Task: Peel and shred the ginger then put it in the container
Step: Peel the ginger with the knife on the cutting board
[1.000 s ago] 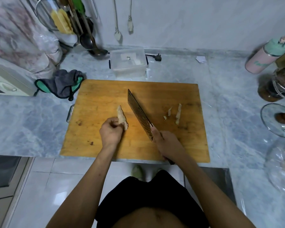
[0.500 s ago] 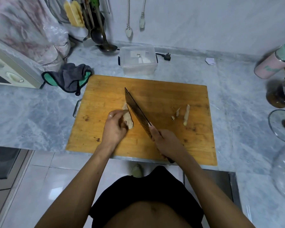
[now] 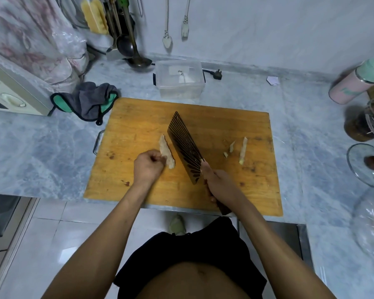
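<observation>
A pale piece of ginger [image 3: 166, 151] lies on the wooden cutting board [image 3: 138, 117]. My left hand [image 3: 148, 166] pinches its near end with curled fingers. My right hand [image 3: 217, 183] grips the handle of a dark ribbed cleaver [image 3: 185, 145], whose blade stands just right of the ginger, tip pointing away. Three thin ginger strips [image 3: 243, 149] lie on the board to the right. A clear plastic container [image 3: 179, 79] stands beyond the board's far edge.
A grey-green cloth [image 3: 91, 100] lies at the board's far left corner, next to a white appliance [image 3: 11, 93]. Ladles [image 3: 136, 57] hang at the back. A pink bottle [image 3: 354, 83], a jar [image 3: 365, 124] and glass lids [image 3: 367, 165] crowd the right side.
The ginger now lies flatter and longer on the board, left of the blade. My left hand has slid back to its near end. The cleaver has tilted a little to the right.
</observation>
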Demonstrator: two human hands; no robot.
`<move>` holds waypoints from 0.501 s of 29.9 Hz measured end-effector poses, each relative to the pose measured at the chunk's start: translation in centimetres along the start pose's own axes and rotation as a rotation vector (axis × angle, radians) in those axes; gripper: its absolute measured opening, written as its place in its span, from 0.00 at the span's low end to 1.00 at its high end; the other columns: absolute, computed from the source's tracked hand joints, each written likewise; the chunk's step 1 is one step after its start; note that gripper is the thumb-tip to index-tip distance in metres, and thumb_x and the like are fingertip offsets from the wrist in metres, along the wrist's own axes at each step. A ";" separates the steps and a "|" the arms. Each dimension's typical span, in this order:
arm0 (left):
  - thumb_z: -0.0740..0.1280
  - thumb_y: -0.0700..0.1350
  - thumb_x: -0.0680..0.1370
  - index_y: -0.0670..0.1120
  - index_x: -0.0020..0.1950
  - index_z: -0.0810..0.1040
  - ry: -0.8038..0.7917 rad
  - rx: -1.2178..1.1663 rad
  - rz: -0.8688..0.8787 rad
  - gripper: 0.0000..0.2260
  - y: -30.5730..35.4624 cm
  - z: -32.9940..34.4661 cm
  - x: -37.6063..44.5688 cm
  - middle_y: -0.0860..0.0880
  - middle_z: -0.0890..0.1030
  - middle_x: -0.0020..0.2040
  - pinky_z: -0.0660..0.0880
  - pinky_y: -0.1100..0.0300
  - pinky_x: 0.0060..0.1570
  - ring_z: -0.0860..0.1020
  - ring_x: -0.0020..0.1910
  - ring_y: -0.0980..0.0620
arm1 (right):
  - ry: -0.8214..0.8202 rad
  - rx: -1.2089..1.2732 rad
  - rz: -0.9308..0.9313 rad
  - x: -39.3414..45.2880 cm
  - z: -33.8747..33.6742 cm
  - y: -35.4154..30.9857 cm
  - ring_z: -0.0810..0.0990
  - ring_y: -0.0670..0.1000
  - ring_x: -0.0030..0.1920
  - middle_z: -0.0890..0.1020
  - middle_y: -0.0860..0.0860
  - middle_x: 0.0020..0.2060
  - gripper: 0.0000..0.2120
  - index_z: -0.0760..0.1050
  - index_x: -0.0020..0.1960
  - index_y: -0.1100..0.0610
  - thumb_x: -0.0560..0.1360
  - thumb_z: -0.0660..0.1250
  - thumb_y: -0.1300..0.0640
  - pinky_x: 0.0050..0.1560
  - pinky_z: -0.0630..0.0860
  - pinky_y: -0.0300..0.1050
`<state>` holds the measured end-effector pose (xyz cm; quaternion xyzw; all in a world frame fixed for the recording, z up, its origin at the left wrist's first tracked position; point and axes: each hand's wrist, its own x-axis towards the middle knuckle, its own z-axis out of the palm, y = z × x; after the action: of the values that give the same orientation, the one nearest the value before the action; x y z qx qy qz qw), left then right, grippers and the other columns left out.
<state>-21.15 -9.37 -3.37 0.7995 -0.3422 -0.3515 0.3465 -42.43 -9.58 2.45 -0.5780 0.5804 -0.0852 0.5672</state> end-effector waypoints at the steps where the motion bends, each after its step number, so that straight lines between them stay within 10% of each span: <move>1: 0.73 0.44 0.75 0.47 0.46 0.80 0.000 -0.049 -0.041 0.04 0.4 0.5 -0.1 0.52 0.80 0.40 0.70 0.65 0.45 0.78 0.41 0.54 | 0.009 -0.026 -0.022 0.0 0.1 -0.1 0.72 0.49 0.25 0.73 0.54 0.28 0.31 0.70 0.37 0.57 0.80 0.49 0.32 0.27 0.70 0.40; 15: 0.78 0.47 0.69 0.48 0.47 0.85 0.183 -0.326 -0.311 0.09 1.6 3.8 0.8 0.50 0.85 0.48 0.79 0.55 0.57 0.83 0.49 0.50 | -0.003 -0.209 -0.106 -0.7 -0.5 -1.2 0.77 0.53 0.36 0.75 0.54 0.31 0.31 0.74 0.40 0.61 0.84 0.46 0.39 0.39 0.70 0.45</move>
<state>-24.29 -12.03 -4.34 0.8045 -0.1209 -0.3771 0.4426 -42.33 -9.72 3.86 -0.6640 0.5540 -0.0532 0.4994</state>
